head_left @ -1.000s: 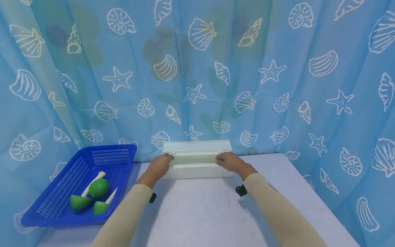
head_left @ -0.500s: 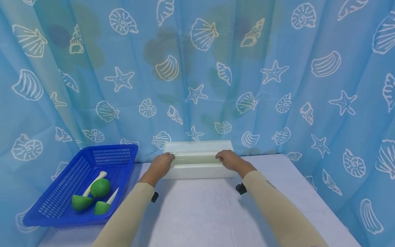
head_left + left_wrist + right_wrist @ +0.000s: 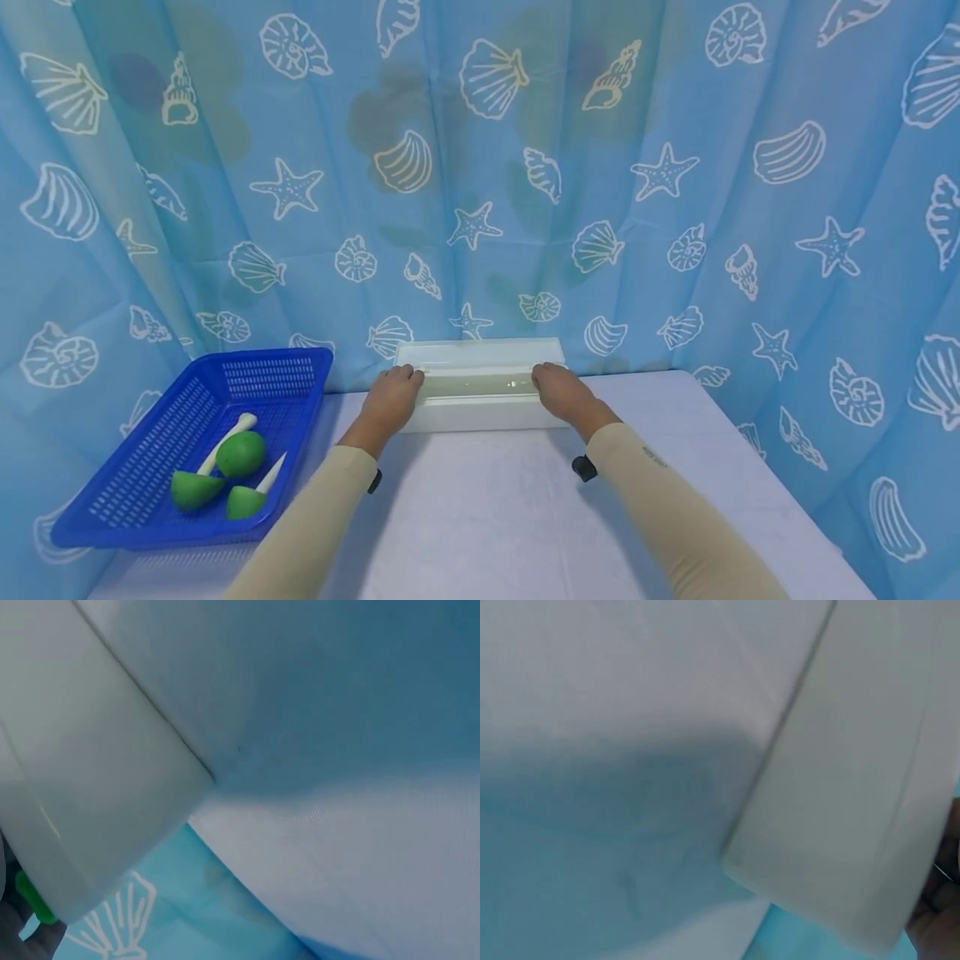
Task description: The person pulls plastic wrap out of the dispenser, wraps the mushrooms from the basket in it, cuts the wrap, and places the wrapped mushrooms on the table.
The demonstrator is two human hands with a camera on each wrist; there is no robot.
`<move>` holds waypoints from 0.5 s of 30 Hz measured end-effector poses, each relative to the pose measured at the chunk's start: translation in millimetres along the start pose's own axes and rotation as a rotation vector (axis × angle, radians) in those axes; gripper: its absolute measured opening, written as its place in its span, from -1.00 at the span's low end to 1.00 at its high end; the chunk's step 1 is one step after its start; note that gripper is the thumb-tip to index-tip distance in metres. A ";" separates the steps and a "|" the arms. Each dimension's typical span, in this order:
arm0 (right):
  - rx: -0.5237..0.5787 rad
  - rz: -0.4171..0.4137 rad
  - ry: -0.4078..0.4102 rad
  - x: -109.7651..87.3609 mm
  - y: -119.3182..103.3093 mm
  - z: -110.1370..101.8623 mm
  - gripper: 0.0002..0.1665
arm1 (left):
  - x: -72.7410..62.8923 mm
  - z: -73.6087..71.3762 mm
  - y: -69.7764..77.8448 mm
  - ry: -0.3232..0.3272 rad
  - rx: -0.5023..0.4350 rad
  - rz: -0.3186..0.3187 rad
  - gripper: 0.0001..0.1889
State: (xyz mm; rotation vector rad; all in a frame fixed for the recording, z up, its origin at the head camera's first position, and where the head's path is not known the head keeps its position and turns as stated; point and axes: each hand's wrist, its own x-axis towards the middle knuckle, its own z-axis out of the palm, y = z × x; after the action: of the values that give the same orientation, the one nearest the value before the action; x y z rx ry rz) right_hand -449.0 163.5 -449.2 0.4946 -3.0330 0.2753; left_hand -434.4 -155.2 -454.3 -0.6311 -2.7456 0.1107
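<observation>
A long white box [image 3: 483, 417] stands near the back of the table, its pale translucent lid [image 3: 480, 353] raised along the rear. Across its top lies a shiny clear strip [image 3: 476, 386] with small glints on it. My left hand [image 3: 387, 402] grips the box's left end, fingers curled over the top edge. At the opposite end, my right hand [image 3: 562, 394] holds on the same way. In the left wrist view a small green piece [image 3: 35, 898] shows beside the fingertips, behind the box. Curled right fingers [image 3: 941, 900] appear past the box's edge in the right wrist view; both thumbs are mostly hidden.
On the left sits a blue mesh basket [image 3: 300, 467] with a green round object [image 3: 241, 454], white stick-like pieces [image 3: 232, 437] and green half-domes [image 3: 197, 490]. A blue shell-print curtain [image 3: 480, 167] hangs right behind the table [image 3: 480, 517].
Both hands have shifted slightly at the box's ends, with the fingers now bent lower over the top. Bright glints have appeared on the clear strip. The box and basket have stayed put.
</observation>
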 end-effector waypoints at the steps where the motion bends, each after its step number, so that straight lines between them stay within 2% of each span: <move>1: 0.014 0.014 0.007 -0.3 -1.3 1.2 -0.78 | 0.5 -0.6 1.4 0.002 0.031 0.000 -0.72; 4: 0.038 0.040 0.029 -1.0 -2.7 4.3 -0.72 | 1.8 0.0 4.1 0.026 0.110 0.006 -0.73; 8: 0.076 0.051 0.044 -1.9 0.5 8.4 -0.65 | 3.4 2.1 5.2 0.067 0.165 0.026 -0.76; 13: 0.316 0.157 0.013 -3.8 4.4 13.6 -0.48 | 2.2 7.3 5.0 0.115 0.164 0.038 -0.76; 15: 0.370 0.174 0.017 -5.6 5.4 14.3 -0.46 | 1.1 9.5 4.4 0.149 0.152 0.044 -0.77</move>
State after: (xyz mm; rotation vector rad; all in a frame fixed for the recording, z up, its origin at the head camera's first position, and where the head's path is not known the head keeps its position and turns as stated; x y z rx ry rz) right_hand -445.8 167.6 -464.6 0.2398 -3.0163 0.8534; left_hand -436.6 -150.8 -463.6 -0.6316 -2.5515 0.2692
